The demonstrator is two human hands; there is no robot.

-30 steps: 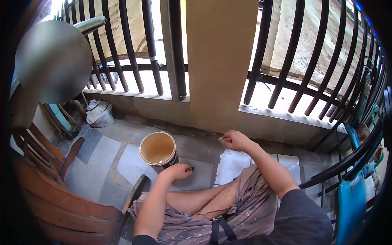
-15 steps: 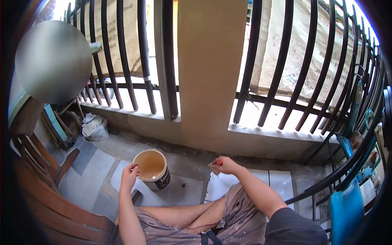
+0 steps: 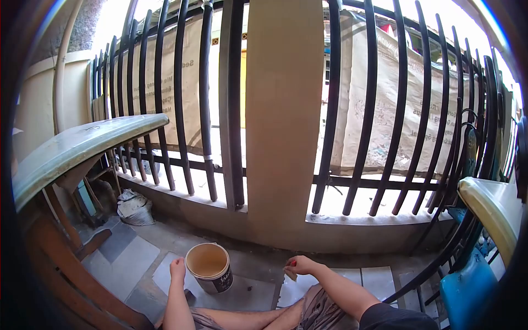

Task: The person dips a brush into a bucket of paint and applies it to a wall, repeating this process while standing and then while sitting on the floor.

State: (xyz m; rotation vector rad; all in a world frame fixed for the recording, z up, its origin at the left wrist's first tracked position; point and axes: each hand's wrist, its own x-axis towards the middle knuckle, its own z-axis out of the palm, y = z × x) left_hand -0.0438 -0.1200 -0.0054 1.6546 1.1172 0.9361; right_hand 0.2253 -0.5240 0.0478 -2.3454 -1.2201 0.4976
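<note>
My left hand point(image 3: 177, 269) is closed just left of the bucket point(image 3: 224, 283), apart from its rim. Whether its fingers hold anything is too small to tell. The bucket is round, with a pale rim and a dark printed side, and stands upright on the tiled floor. To its right, my right hand point(image 3: 303, 265) is closed on a small red tool point(image 3: 293, 263). A yellowish flat piece point(image 3: 291, 275) hangs below those fingers. Both forearms reach out over my crossed legs.
A pale tabletop point(image 3: 82, 137) and a curved wooden chair point(image 3: 71, 269) are at the left. A white sack point(image 3: 135, 208) lies by the low wall. Ahead are a pillar point(image 3: 283, 121) and dark fence bars. A blue chair point(image 3: 470, 280) and another tabletop edge point(image 3: 489, 203) are at the right.
The view has tilted up, showing more fence and the tabletops. My left hand has moved away from the bucket rim, its fingers more closed. My right hand still grips the red tool.
</note>
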